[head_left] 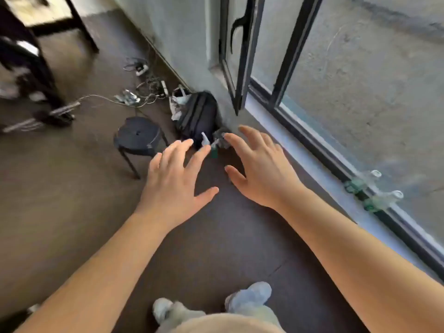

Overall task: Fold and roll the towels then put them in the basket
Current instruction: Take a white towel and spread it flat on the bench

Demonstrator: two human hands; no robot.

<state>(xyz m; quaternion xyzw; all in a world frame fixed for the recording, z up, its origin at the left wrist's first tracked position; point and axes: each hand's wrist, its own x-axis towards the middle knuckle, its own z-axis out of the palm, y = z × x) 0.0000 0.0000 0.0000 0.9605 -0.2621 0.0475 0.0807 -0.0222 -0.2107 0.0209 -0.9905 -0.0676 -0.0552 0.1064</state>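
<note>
No towel and no basket appear in the head view. My left hand (175, 186) and my right hand (259, 169) are both stretched out in front of me over the dark floor, palms down, fingers spread and straight, holding nothing. They hover side by side, a short gap between them. Beyond the fingertips lie a dark backpack (199, 116) and a small grey crumpled thing (222, 140) against the wall corner; I cannot tell what that grey thing is. My feet in light shoes (249, 299) show at the bottom edge.
A small dark round stool (139, 135) stands left of my left hand. Cables and a power strip (141, 92) lie along the wall. A dark table leg and frame (36, 68) are at far left. A sliding glass door track (336, 169) runs along the right.
</note>
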